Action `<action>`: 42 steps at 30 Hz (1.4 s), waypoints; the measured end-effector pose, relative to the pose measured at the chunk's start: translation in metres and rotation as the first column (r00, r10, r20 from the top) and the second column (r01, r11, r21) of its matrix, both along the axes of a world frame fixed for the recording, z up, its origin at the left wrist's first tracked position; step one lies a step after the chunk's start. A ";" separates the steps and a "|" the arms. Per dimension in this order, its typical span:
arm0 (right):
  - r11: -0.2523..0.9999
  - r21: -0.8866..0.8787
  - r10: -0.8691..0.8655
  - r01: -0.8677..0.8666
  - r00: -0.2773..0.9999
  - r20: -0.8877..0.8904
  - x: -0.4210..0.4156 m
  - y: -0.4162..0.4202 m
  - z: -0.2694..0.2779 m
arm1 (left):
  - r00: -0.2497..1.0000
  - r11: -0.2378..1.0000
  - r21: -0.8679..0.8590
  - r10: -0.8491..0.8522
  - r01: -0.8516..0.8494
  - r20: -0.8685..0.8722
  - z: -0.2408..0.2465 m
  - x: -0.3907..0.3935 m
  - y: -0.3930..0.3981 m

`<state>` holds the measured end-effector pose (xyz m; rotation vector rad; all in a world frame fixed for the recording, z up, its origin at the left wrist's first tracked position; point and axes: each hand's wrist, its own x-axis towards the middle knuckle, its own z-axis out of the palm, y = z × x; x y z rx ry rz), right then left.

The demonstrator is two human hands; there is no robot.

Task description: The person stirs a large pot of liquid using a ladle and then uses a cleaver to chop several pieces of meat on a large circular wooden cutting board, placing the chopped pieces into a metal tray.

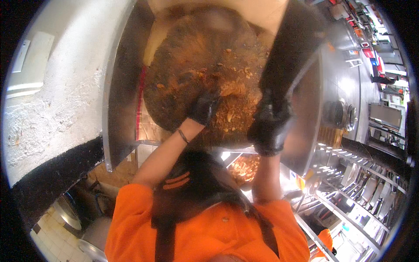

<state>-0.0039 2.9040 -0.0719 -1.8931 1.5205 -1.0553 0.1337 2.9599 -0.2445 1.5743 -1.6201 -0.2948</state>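
Observation:
My right hand point(270, 127), in a black glove, grips a cleaver by its handle. The cleaver's broad dark blade point(293, 49) is raised, reaching toward the top of the view at the right of the block. A round wooden chopping block point(183, 42) stands before me. My left hand point(203, 106), also gloved in black, rests on the block beside a piece of browned meat point(233, 87). Its fingertips blur into the dark surface, so its hold is unclear. Finely chopped meat point(234, 113) lies between my two hands.
Metal panels point(126, 88) flank the block, with a rough white wall point(68, 98) on the left. Below the block is a heap of food pieces point(245, 167). Pots point(338, 113) sit on a steel counter point(343, 75) at right, above a metal rack point(353, 196).

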 end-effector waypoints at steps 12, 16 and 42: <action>0.943 0.293 0.261 -0.156 0.893 -0.367 -0.027 -0.023 -0.079 | 0.998 0.954 0.294 0.039 -0.052 0.050 0.009 -0.004 -0.016; 0.940 0.339 -0.013 -0.046 0.986 0.169 -0.021 -0.002 -0.035 | 0.947 0.972 0.226 0.009 0.067 -0.320 0.003 -0.004 -0.012; 0.915 0.353 0.345 -0.196 0.835 -0.430 -0.020 -0.020 -0.132 | 0.993 0.994 0.060 -0.100 0.096 0.057 -0.004 -0.009 -0.036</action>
